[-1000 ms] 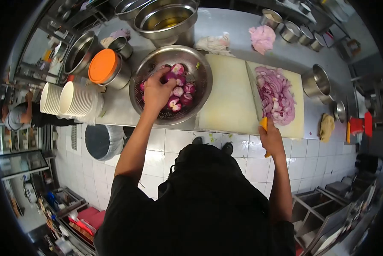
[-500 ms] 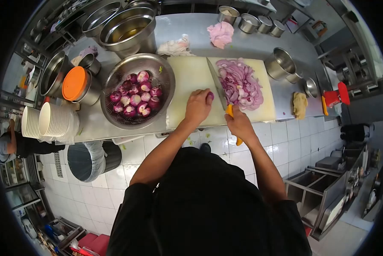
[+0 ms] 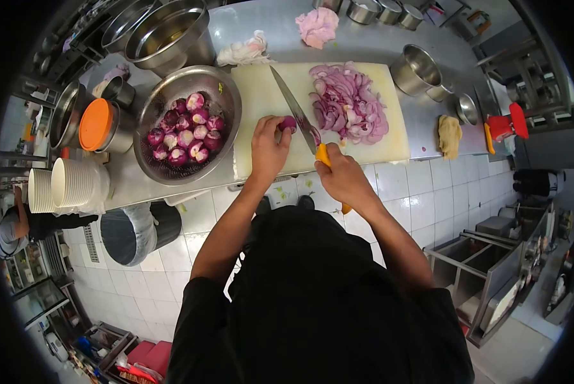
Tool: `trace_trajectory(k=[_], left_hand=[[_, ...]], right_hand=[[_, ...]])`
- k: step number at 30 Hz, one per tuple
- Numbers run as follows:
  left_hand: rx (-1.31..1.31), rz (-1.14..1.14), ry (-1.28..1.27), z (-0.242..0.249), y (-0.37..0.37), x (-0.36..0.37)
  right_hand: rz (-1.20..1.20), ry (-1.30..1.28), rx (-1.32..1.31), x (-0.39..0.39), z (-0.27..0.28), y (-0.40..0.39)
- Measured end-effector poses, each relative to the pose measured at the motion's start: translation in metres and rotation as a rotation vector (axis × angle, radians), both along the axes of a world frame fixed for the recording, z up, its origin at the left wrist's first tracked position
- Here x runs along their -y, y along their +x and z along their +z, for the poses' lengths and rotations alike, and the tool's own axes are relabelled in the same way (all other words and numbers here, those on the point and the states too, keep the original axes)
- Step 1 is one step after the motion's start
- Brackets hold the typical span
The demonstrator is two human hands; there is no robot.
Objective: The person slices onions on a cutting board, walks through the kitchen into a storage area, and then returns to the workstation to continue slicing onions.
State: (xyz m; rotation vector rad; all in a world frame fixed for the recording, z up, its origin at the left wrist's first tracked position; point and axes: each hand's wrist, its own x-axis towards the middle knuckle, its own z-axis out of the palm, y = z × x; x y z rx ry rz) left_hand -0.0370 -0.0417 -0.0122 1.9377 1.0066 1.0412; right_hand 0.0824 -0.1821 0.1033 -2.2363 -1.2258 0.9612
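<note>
My left hand (image 3: 269,148) holds a piece of red onion (image 3: 288,123) by the fingertips at the board's near part. Wrapped around the yellow handle of a kitchen knife (image 3: 290,96) is my right hand (image 3: 348,178). The long blade points away and to the left, just right of the onion piece. Purple onion slices lie against the blade near its handle. A heap of sliced red onion (image 3: 351,105) covers the right half of the white cutting board (image 3: 256,93). Left of the board, a perforated metal bowl (image 3: 226,137) holds several whole peeled red onions (image 3: 184,137).
Large steel pots (image 3: 172,38) and an orange-lidded container (image 3: 96,125) stand on the left. Stacked paper bowls (image 3: 69,182) sit at the left edge. A steel pot (image 3: 417,69) and yellow cloth (image 3: 449,136) are on the right. A lined bin (image 3: 128,233) stands below; another person (image 3: 15,224) is far left.
The knife has moved left, away from the sliced heap and toward the onion piece, its blade more slanted. My left hand still holds the piece, which shows more now. The whole view has shifted slightly.
</note>
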Motion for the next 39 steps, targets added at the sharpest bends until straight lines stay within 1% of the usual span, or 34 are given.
trace_trajectory(k=[4,11,14,16,20,22,23,26,29,32,35,38,39], left_hand=[[0.066,-0.045,-0.001,-0.002,-0.001,-0.006],[0.065,-0.045,-0.08,-0.002,-0.002,-0.007],[0.052,-0.051,-0.087,0.0,-0.003,-0.008],[0.063,-0.051,-0.06,-0.004,-0.002,-0.01],[0.073,-0.055,-0.069,-0.007,-0.004,-0.009],[0.093,-0.052,-0.045,-0.009,-0.002,-0.01],[0.085,-0.069,-0.05,-0.01,-0.003,-0.01],[0.124,-0.136,0.107,-0.013,0.001,-0.012],[0.125,-0.254,0.027,-0.005,-0.003,-0.013],[0.079,-0.193,0.047,-0.002,-0.008,-0.008],[-0.069,-0.063,0.284,0.008,-0.01,-0.022],[-0.329,-0.034,0.333,0.004,-0.009,-0.039],[-0.404,-0.052,0.289,0.002,-0.008,-0.041]], right_hand=[[0.029,-0.015,-0.004,0.0,-0.004,0.001],[0.071,-0.042,0.057,-0.006,-0.006,-0.003],[0.113,-0.111,0.08,-0.014,0.002,-0.008],[0.118,-0.079,0.095,-0.019,-0.008,-0.009],[0.115,-0.059,0.152,-0.031,-0.05,-0.015],[0.102,-0.031,0.146,-0.036,-0.061,-0.016],[0.102,-0.016,0.147,-0.04,-0.064,-0.014],[0.098,0.013,0.107,-0.046,-0.069,-0.003],[0.107,0.022,0.022,-0.058,-0.065,0.005],[0.067,0.045,-0.014,-0.066,-0.065,0.011],[0.036,0.063,-0.104,-0.061,-0.066,0.017],[-0.029,0.092,-0.154,-0.049,-0.047,0.02],[-0.049,0.101,-0.164,-0.046,-0.04,0.024]])
